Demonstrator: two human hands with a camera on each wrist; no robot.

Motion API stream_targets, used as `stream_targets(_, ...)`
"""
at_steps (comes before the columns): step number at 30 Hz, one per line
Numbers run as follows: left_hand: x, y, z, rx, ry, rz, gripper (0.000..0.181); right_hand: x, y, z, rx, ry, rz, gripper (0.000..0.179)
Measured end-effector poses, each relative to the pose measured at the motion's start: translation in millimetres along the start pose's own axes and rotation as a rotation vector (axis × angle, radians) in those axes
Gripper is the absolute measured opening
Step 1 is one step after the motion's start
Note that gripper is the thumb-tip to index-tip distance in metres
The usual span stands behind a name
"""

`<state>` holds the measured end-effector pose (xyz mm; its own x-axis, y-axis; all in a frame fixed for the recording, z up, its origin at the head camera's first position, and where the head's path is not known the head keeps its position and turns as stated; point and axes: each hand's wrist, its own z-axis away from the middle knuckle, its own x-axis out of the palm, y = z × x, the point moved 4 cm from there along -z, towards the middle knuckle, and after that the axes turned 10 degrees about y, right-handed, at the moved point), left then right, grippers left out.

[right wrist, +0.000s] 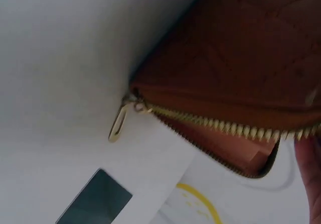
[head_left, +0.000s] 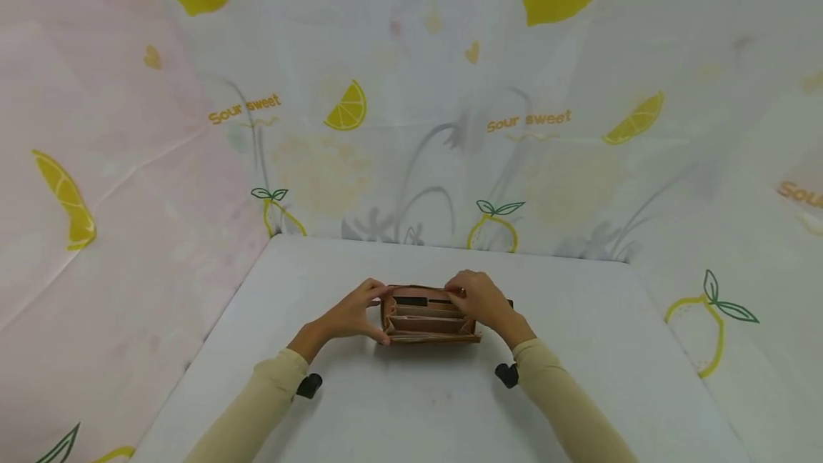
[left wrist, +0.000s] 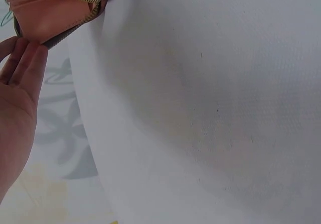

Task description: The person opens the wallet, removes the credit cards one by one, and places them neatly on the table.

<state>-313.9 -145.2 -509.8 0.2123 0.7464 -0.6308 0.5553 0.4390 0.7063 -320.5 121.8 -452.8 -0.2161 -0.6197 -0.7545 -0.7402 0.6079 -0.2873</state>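
A brown zip-around wallet (head_left: 432, 339) stands unzipped on the white table, its pinkish inner compartments facing up. Dark strips (head_left: 410, 301) show along the inside of its far wall. My left hand (head_left: 347, 314) holds the wallet's left end, thumb at the near edge and fingers at the far edge. In the left wrist view, fingertips (left wrist: 30, 50) touch the pink lining beside the zip. The right hand (head_left: 481, 297) pinches the far rim near the right end. A gold zip pull (right wrist: 118, 123) hangs from the wallet's corner in the right wrist view.
A flat dark rectangular object (right wrist: 98, 199) lies on the table (head_left: 411, 406) to the right of the wallet, mostly hidden behind the right hand in the head view. A lemon-print cloth (head_left: 411, 177) hangs behind the table and at both sides.
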Motion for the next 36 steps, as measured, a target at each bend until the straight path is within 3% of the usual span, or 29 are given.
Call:
stream_targets(4,1.5,1.6,1.1,0.054,0.006,-0.057,0.108,14.5,-13.9,-2.3,-0.031,-0.083,0.09,0.004)
stream_targets(9,1.6,3.2,1.5,0.091,0.01,-0.103,0.109,28.4,-15.5,-1.2,-0.026,-0.157,0.241,0.004)
stream_targets(20,-0.1,3.0,0.0,0.094,0.012,-0.1,0.107,36.9,-18.3,-24.9,0.047,-0.317,0.237,0.013)
stream_targets(24,0.2,1.0,-0.2,0.075,0.007,-0.111,0.107,39.8,-17.1,-26.0,0.052,-0.339,0.248,0.016)
stream_targets(29,-1.9,1.1,-0.2,0.046,0.009,-0.118,0.107,42.0,-15.8,-24.4,-0.001,-0.308,0.278,0.021)
stream_targets(36,-0.7,1.2,-1.7,0.091,0.024,-0.137,0.105,39.1,-17.1,-24.1,-0.006,-0.303,0.361,0.007)
